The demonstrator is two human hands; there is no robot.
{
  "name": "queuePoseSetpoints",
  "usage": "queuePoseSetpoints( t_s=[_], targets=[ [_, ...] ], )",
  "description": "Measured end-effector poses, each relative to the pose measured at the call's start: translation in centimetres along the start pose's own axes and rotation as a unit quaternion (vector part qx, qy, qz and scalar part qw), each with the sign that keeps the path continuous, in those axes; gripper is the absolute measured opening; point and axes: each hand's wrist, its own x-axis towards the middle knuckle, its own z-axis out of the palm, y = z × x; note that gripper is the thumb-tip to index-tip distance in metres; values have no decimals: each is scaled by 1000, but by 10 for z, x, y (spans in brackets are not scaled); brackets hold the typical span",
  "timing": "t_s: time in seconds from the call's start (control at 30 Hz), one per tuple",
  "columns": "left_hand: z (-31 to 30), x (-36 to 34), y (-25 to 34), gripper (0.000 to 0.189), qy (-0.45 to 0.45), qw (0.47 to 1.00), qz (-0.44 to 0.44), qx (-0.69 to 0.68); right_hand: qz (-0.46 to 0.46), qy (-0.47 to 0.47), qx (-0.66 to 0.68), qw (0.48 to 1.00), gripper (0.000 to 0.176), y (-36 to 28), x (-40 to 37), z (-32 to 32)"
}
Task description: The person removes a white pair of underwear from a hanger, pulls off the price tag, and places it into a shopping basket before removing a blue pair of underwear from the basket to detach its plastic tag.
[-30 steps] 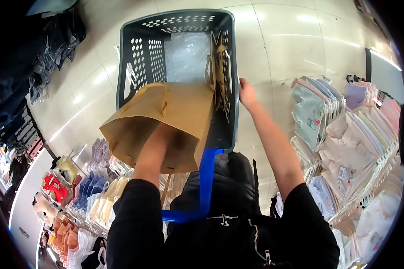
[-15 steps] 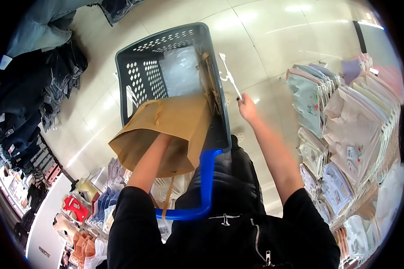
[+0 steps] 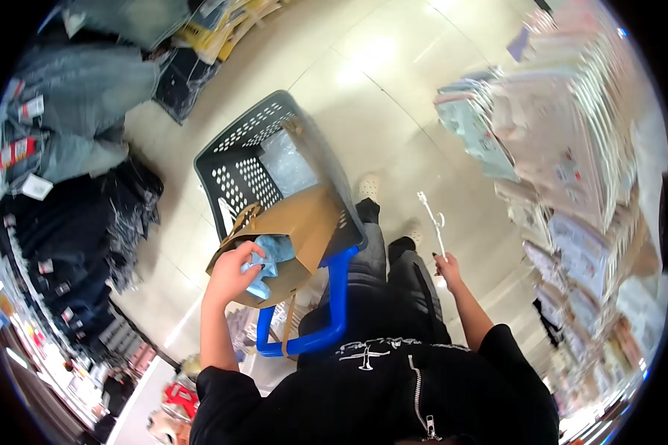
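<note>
At the mouth of a brown paper bag (image 3: 312,215), my left hand (image 3: 234,273) has its fingers closed on a light blue piece of cloth (image 3: 274,254). The lower part of the cloth is hidden inside the bag. The bag lies tilted in a dark grey shopping basket (image 3: 234,148) with a blue handle (image 3: 339,297), its opening facing me. Off to the right, my right hand (image 3: 449,271) grips the lower end of a thin white rod (image 3: 439,226) with small hooks at its top, pointing up and away from me.
A clear plastic package (image 3: 289,163) lies deeper in the basket. Dark garments (image 3: 59,245) and jeans (image 3: 89,96) hang along the left. Pale clothes on hangers (image 3: 542,141) line the right. Tiled floor (image 3: 378,67) runs between the racks, my shoes (image 3: 367,189) on it.
My left hand has come up out of the paper bag and now shows light blue cloth. My right hand has drawn lower, still with the white rod. The view has turned and shifted.
</note>
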Motion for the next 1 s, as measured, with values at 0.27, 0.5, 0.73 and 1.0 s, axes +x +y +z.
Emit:
queuePoseSetpoints(
  t_s=[0.27,0.5,0.73,1.0],
  targets=[
    [37,-27,135,19,-61,975,144,-159,-145,53,-55,986,24,46,-129,-47],
    [171,-91,197,33,-219,923,280,151,-224,-61,19,972,19,70,-271,-59],
    [241,-84,213,24,-347,848,304,262,-193,6,317,929,20,114,-332,-89],
    [241,-142,240,33,-356,844,272,295,-192,45,221,955,32,187,-412,-134]
  ],
)
